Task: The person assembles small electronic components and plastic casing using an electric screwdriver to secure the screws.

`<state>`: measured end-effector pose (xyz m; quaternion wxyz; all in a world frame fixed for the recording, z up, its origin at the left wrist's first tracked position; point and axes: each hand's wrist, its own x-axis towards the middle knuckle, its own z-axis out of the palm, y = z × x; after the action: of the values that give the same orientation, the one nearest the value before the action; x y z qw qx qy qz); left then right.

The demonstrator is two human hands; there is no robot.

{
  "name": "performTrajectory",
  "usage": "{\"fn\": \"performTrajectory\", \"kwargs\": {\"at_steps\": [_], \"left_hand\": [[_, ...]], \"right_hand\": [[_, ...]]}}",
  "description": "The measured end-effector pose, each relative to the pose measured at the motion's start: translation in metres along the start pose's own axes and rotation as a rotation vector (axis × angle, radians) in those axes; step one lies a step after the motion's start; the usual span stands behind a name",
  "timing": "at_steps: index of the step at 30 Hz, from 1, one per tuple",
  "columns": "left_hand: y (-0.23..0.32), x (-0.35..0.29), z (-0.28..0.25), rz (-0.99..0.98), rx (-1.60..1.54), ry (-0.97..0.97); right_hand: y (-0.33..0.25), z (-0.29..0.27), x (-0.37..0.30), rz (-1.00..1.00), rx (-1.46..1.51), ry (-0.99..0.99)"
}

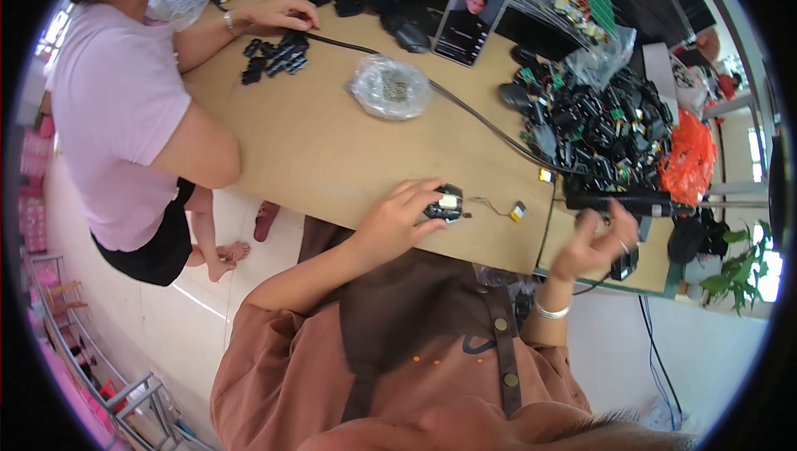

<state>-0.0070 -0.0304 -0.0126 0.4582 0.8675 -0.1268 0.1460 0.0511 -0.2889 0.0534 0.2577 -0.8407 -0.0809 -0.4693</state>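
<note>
My left hand [400, 217] grips a small black device housing [449, 204] at the table's near edge, thumb on one side and fingers over the other. A pale block shows inside the housing. To its right, a small silver-and-yellow part with thin wires [517, 212] lies on the table. My right hand [591, 245] is raised over the right end of the table, somewhat blurred. Its thumb and fingers are apart, with nothing visible between them. Just beyond it lies a black cylindrical tool [623, 201].
A large heap of black device parts [594, 119] covers the right side, beside an orange plastic bag [691, 159]. A bag-lined bowl of small metal pieces [390, 87], a propped phone [473, 17] and a black cable [490, 123] occupy the table. At the left, a co-worker [133, 110] reaches toward black pieces [278, 56].
</note>
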Motion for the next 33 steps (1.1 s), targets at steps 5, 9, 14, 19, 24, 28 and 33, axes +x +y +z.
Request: {"fn": "performTrajectory", "kwargs": {"at_steps": [5,9,14,19,24,28,33], "left_hand": [[-0.003,-0.004,0.003,0.054,-0.023,0.008],[-0.003,-0.002,-0.009,0.049,0.009,0.070],[-0.064,0.036,-0.091,-0.434,0.233,0.377],[-0.128,0.083,-0.142,-0.247,0.660,0.407],[-0.127,0.103,-0.145,-0.400,0.856,0.259],[-0.100,0.087,-0.122,-0.206,0.856,0.450],[-0.022,0.013,-0.056,-0.196,0.126,0.005]], "right_hand": [[0.064,-0.011,-0.004,0.517,0.375,0.303],[0.056,0.007,0.002,0.709,0.875,0.151],[0.063,0.012,0.008,0.674,0.997,0.040],[0.048,0.014,0.006,0.512,0.769,-0.010],[0.025,0.010,0.028,0.436,0.979,0.038],[0.015,0.010,0.029,0.376,1.217,-0.055],[-0.009,0.018,0.019,0.491,1.505,-0.175]]}}
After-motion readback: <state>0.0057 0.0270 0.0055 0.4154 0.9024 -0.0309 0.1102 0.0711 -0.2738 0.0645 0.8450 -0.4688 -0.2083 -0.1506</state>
